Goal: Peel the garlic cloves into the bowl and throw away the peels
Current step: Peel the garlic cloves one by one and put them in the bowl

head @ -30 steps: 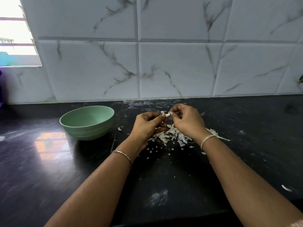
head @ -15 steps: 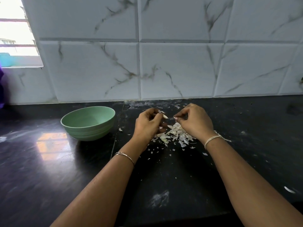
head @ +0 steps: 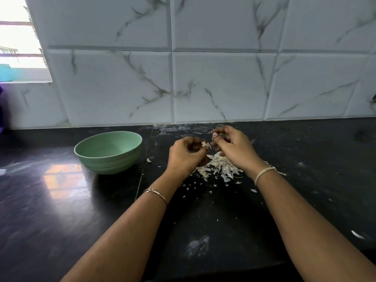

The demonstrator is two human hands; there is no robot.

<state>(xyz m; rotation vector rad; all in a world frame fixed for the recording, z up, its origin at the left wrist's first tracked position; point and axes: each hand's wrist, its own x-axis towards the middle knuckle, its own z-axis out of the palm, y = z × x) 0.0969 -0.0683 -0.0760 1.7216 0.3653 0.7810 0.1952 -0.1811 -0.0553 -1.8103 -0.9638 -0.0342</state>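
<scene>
Step in hand: peeling. Left hand [head: 186,154] pinches garlic clove [head: 204,144]; right hand [head: 234,149] pinches torn skin [head: 214,135], both above peel pile [head: 220,168]. Green bowl [head: 110,162] stands left. Next, probably: strip the remainder, drop clove in bowl.

Right hand [head: 234,149] now off the clove [head: 204,144]; peel scrap [head: 214,135] with it

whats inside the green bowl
Only bare green inner wall shows in the bowl; nothing is seen lying in it. The near rim hides the bottom, so anything resting there stays unseen.
</scene>
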